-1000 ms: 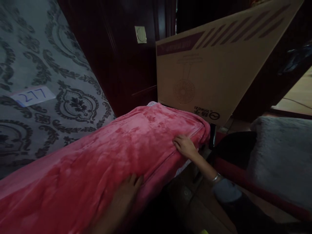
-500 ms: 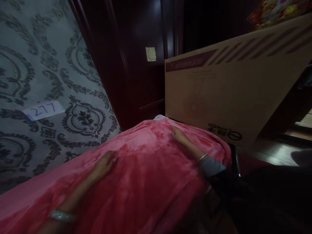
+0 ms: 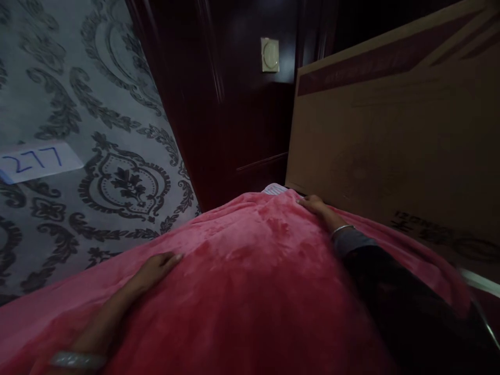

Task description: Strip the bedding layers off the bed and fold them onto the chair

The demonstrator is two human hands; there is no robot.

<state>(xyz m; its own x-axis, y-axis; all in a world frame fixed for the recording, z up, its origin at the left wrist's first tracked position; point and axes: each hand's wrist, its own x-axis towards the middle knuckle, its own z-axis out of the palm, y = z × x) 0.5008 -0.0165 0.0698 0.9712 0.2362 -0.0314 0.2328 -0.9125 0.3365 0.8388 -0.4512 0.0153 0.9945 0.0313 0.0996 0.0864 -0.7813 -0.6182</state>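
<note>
- While both arms reach forward, the left hand lies palm down on the pink blanket, in from its far edge; fingers look loosely bent, can't tell if they pinch cloth.
- Right hand is at the blanket's far edge, just beside the cardboard box; can't tell if it grips or only rests.
- Blanket runs back to a far corner, where a striped cloth shows in front of the dark red panel.
- Handling, as a judgement: pile looks soft and likely to drag, so flat palms and light, even pressure should suit; 2 hands well apart would hold the cloth taut between them.
- Folds probably best eased outward to the edges, not bunched into a ridge.
- Box sits close at the far edge; knuckles or cloth could catch there.
- Hidden: whatever carries the blanket. Blanket's near edge is cut off.
- Hard to make out: the dark right side, partly behind the sleeve; box print is dim.
</note>
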